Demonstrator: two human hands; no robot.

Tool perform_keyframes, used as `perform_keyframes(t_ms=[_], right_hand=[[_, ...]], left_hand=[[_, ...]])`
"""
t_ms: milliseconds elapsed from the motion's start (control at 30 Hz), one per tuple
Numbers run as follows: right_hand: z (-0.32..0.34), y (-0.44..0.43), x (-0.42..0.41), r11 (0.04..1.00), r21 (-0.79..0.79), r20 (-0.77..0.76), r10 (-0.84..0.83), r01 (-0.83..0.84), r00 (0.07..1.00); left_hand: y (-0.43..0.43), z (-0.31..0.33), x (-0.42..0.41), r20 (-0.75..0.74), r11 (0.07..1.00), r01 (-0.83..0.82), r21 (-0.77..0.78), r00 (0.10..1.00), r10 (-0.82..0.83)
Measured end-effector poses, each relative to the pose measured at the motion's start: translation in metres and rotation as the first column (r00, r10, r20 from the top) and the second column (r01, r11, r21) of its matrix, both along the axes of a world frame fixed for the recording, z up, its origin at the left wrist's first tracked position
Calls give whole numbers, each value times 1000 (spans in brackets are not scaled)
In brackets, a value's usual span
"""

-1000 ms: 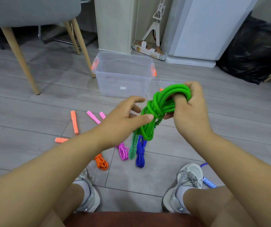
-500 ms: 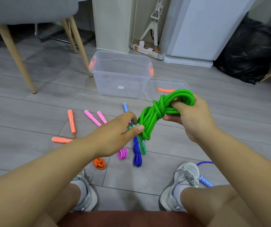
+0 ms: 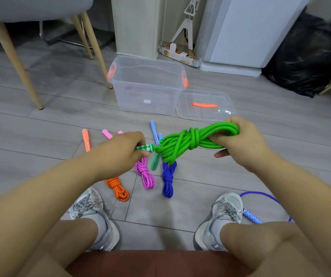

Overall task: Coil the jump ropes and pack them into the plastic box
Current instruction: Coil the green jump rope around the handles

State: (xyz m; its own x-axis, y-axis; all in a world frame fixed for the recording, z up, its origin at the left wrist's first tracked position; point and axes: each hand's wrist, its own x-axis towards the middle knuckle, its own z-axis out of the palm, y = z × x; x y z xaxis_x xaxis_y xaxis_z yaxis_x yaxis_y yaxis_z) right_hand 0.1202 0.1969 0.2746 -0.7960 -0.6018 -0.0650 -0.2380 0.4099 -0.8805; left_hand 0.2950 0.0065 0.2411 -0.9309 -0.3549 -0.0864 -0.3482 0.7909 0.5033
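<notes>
Rope bundle (image 3: pixel 188 141) horizontal, handle end leftward; left grip (image 3: pixel 120 150) pinching handle (image 3: pixel 145 147), right grip (image 3: pixel 240 144) clutching loops (image 3: pixel 225 127).

The green rope (image 3: pixel 188 143), knotted into a thick bundle, lies level in the air; the left hand (image 3: pixel 120 152) grips its checked handle (image 3: pixel 145 147) at 9 o'clock, the right hand (image 3: pixel 238 142) its loops at 3 o'clock; the orange coil (image 3: pixel 118 187), pink coil (image 3: pixel 145 174) and blue coil (image 3: pixel 168 179) lie on the floor at 6 o'clock of it; the clear box (image 3: pixel 146 96) stands open at 12 o'clock.
</notes>
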Motion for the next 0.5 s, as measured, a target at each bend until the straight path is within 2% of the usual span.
perform_keyframes(t_ms=[133,267,367,500], right_hand=[[-4,0,-2,980,142,-240,168,-137,956],[-7,6,-3,922,337,-329,306,-192,893],[-9,11,-6,914,340,-399,354,-223,846],[-15,20,-10,890,343,-477,439,-299,761]], left_hand=[[8,1,-1,-9,999,54,4,999,-54],[6,6,5,19,991,46,-123,999,-44],[2,2,7,-33,997,71,-25,997,-72],[2,-5,5,-15,992,121,-34,992,-122]])
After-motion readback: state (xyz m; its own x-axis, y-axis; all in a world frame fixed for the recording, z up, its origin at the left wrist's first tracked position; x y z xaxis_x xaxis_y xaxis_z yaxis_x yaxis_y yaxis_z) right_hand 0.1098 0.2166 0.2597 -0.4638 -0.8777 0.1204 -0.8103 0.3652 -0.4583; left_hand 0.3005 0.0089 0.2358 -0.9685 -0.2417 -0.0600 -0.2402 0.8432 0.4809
